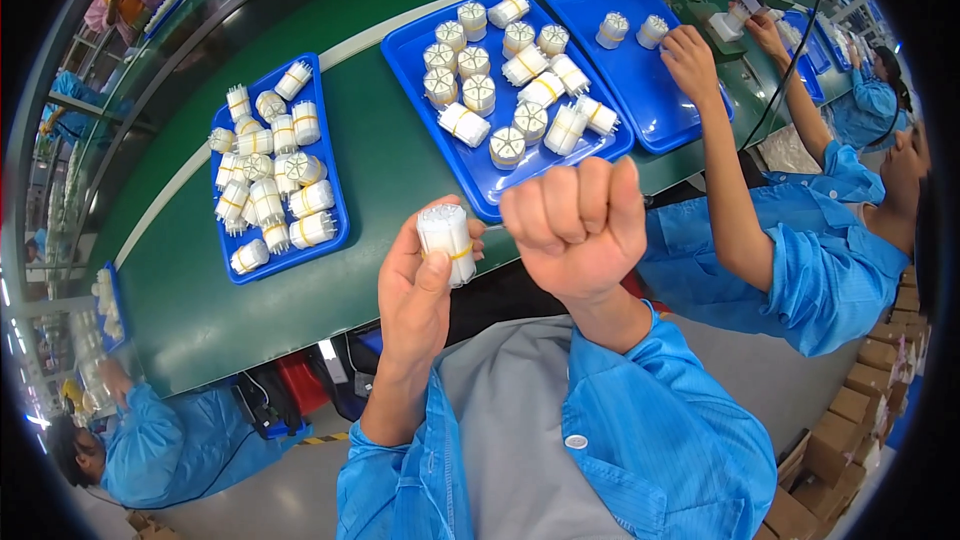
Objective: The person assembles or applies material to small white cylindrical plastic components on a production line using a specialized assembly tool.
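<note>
My left hand [415, 285] is wrapped round a white cylindrical bundle [446, 240], held upright above the table's near edge. A yellow band circles the bundle's lower half, and its top is pale and ribbed. Close to its right, my right hand [575, 225] is raised in a tight fist, apart from the bundle, with no object showing in it. Beyond my hands, a blue tray [415, 35] carries several similar white bundles [507, 147], some standing and some on their sides. Star-like lines mark the ends of the standing ones.
Another blue tray [342, 195] of banded bundles lies on the green table [180, 310] to the left. At right, a co-worker's hand [690, 62] reaches by two bundles in a third tray [650, 130]. Cardboard boxes [835, 440] line the floor at right.
</note>
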